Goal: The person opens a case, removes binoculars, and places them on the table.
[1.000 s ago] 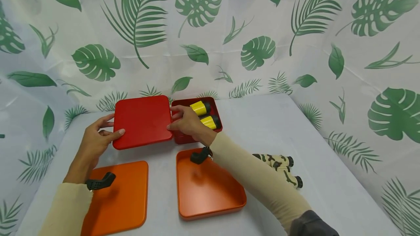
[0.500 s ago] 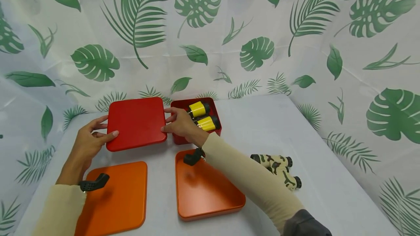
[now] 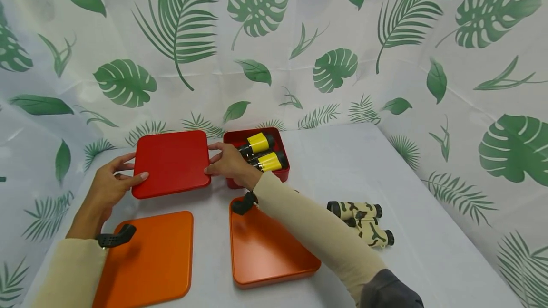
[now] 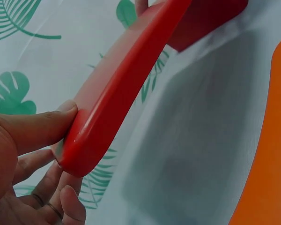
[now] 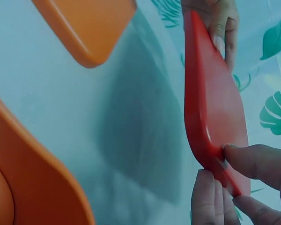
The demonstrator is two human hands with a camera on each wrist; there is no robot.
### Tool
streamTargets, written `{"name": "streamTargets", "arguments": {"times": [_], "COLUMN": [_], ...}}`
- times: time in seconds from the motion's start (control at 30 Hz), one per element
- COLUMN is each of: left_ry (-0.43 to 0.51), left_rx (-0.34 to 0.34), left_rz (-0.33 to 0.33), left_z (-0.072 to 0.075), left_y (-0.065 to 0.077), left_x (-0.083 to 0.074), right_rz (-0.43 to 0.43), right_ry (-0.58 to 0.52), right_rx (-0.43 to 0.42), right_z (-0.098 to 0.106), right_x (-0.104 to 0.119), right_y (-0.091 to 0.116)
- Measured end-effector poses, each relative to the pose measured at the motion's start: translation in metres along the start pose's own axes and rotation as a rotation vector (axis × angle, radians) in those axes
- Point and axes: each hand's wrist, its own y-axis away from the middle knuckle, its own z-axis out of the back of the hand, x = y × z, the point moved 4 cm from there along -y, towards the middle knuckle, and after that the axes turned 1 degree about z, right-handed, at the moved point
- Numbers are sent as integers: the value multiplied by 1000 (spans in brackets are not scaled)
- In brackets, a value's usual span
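Both hands hold a red lid (image 3: 171, 163) in the air over the table, to the left of the red box (image 3: 280, 175). The left hand (image 3: 110, 184) pinches its left edge, thumb on top and fingers beneath, as the left wrist view shows. At the opposite edge, the right hand (image 3: 231, 163) grips with thumb and fingers around the rim; the right wrist view has this grip on the lid (image 5: 220, 112) up close. Inside the uncovered red box lies a pair of yellow and black binoculars (image 3: 269, 161), partly hidden behind the right hand.
An orange lid (image 3: 158, 255) lies flat at the front left. Beside it stands an orange box (image 3: 274, 251), open at the top, under the right forearm. Camouflage binoculars (image 3: 366, 222) rest to the right. A leaf-patterned curtain (image 3: 257, 75) borders the table at the back and sides.
Both hands have carried the red lid left and slightly down, away from the red box. More of the yellow binoculars now shows, and the right forearm uncovers more of the camouflage pair.
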Motion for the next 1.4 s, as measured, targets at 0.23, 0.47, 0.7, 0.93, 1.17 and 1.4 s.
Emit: {"name": "streamTargets", "arguments": {"times": [0.23,0.47,0.7,0.93,1.17,1.4], "left_ry": [-9,-10,-20,-17,-8,0], "left_rx": [3,10,17,35,68,71], "left_rz": [36,45,26,64,101,107], "left_z": [6,16,23,25,21,18], "left_y": [-4,-7,-8,-12,-12,-16], "left_x": [5,9,12,21,34,42], "right_rz": [-22,-39,-33,-85,-87,-95], "right_ry": [19,45,88,130,168,149], "right_rx": [-4,-2,1,-12,1,-36], "right_z": [-8,-17,-27,-33,-40,-46], "right_x": [5,10,11,9,4,-1], "right_y": [-2,-1,-6,-13,-15,-21]}}
